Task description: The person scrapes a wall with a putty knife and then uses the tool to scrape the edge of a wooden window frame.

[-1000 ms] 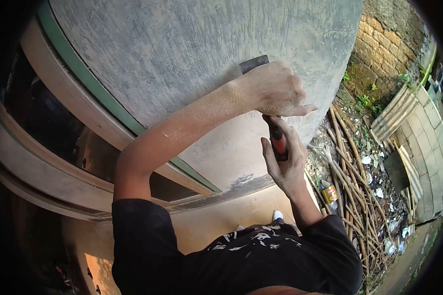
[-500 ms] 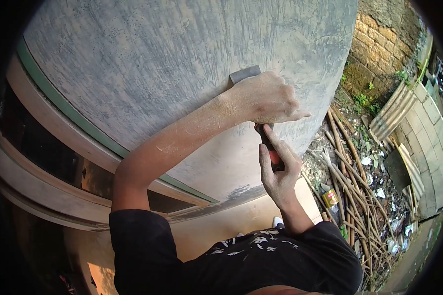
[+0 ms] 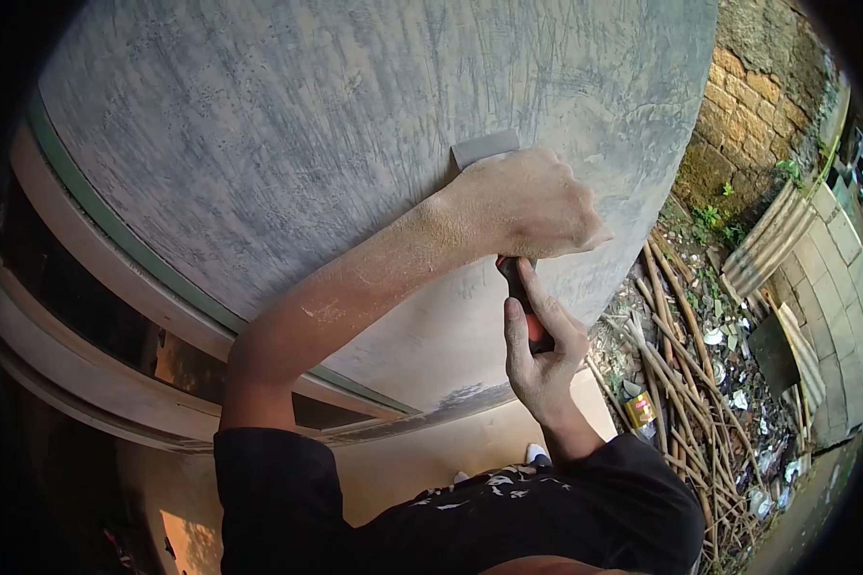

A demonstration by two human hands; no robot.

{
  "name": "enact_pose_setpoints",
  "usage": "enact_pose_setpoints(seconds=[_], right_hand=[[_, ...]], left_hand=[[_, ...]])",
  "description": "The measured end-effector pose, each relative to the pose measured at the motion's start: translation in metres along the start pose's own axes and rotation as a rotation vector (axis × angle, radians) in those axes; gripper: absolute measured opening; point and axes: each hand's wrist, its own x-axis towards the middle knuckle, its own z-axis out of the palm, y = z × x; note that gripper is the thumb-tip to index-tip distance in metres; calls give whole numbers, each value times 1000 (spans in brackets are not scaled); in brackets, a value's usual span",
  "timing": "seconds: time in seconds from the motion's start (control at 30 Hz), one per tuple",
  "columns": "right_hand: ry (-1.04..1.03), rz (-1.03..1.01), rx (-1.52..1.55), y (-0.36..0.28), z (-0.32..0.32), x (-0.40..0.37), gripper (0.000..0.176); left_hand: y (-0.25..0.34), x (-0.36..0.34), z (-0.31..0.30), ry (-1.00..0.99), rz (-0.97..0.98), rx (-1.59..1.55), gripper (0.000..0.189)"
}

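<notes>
Head view: grey flat edge up against the scuffed wall, two-handed work on the surface. Contact looks to depend on both hands being lined up. Left hand bent at the wrist, back to camera, over the tool; fingers hidden, can't tell closure. Right hand below, part-curled round the red-and-black handle, index and thumb pointing up. Edge-to-handle join probably under left palm.

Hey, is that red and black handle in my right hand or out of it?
In it: the handle sits between the thumb and fingers of your right hand.
</notes>
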Motion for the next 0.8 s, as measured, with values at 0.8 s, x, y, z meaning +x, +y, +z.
enact_pose_setpoints(seconds=[0.8], right_hand=[[-282, 294, 546, 10, -11, -9, 13]], left_hand=[[6, -5, 4, 5, 28, -95, 42]])
